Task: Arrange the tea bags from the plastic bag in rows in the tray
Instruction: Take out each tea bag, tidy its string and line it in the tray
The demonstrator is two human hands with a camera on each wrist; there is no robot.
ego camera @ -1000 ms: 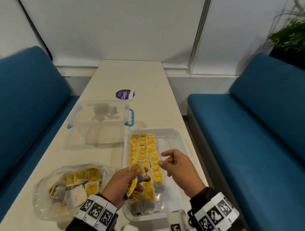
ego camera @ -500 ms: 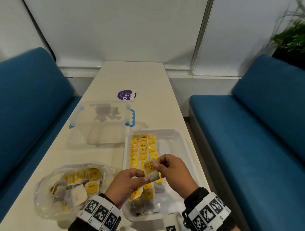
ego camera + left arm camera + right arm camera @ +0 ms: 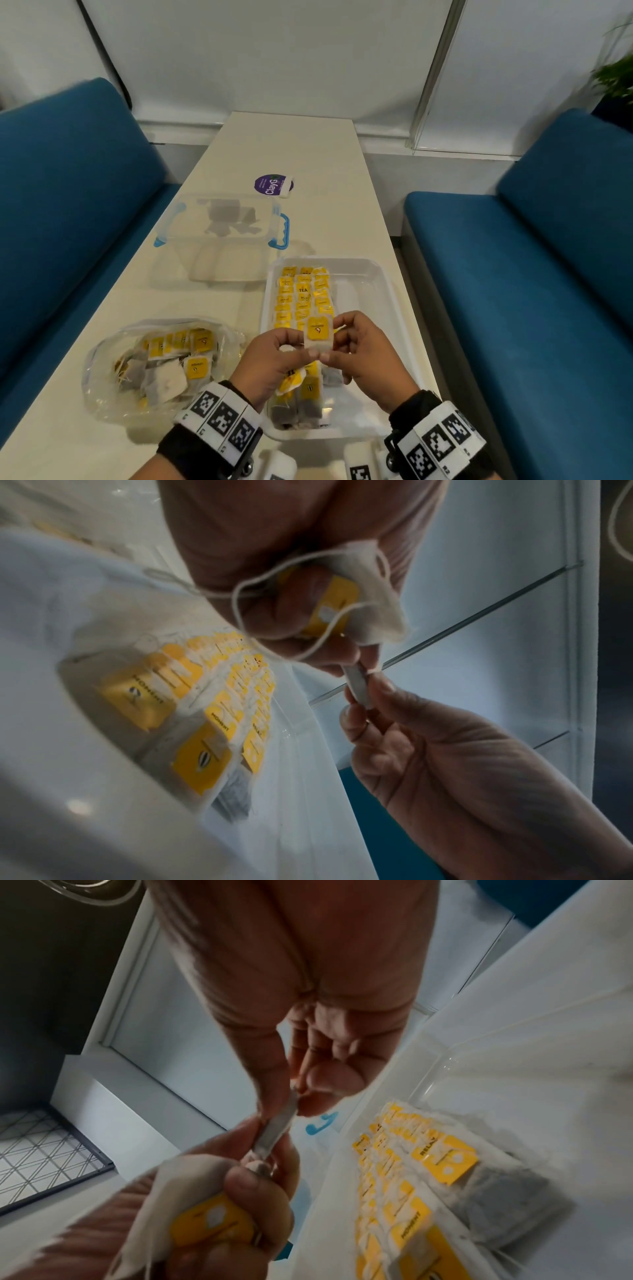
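Three rows laid in tray (image 3: 383,274); both hands' fingers (image 3: 339,322) pinching one tea bag (image 3: 319,337); more left in plastic bag (image 3: 102,394) at 9 o'clock

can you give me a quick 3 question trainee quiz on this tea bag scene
1. True or false: both hands pinch the same tea bag above the tray.
2. Multiple choice: besides the shared bag, the left hand also holds: A) a lid B) a spare tea bag C) nothing.
3. Fill in: the tea bags still to be arranged lie in the ____ on the table, left of the tray.

Key: 1 true; 2 B; 3 plastic bag. The right hand has only its grip on the shared bag.
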